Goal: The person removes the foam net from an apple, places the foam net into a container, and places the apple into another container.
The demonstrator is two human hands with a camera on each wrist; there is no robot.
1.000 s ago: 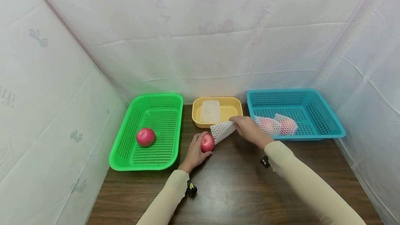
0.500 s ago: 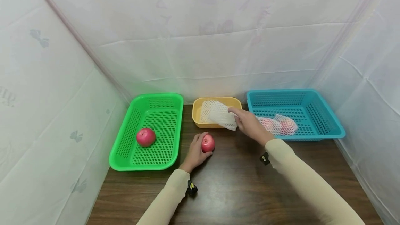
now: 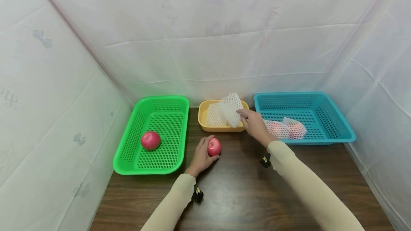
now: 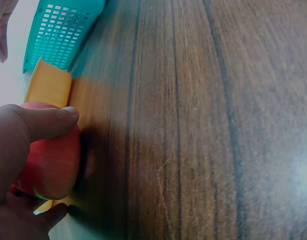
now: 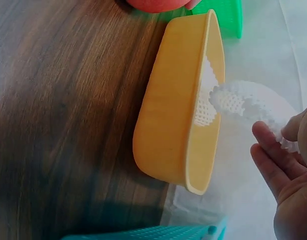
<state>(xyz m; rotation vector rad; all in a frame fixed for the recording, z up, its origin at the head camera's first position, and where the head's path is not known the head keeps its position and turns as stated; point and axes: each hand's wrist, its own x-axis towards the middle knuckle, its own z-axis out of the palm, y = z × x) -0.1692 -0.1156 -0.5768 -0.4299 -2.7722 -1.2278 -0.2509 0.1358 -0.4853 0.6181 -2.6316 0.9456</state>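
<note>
On the dark wooden table, my left hand [image 3: 201,156] grips a red apple [image 3: 214,147], thumb and fingers curled round its sides; the left wrist view shows the thumb [image 4: 48,122] across the apple's skin. My right hand [image 3: 254,124] pinches a white foam fruit net [image 3: 230,109] by one end. That net hangs over the yellow bin [image 3: 203,127], in which another white foam net [image 3: 214,116] lies flat. In the right wrist view the held net [image 5: 248,102] spans from the fingers toward the bin's opening.
At the left, a green basket [image 3: 117,163] holds one bare apple [image 3: 150,140]. A blue basket [image 3: 337,117] at the right has two net-covered apples [image 3: 295,130] near its front wall. White cloth [image 3: 192,60] encloses the back and sides.
My right hand has drawn the foam net away from the apple and raised it over the yellow bin, turning it upward. My left hand has stayed on the apple.
</note>
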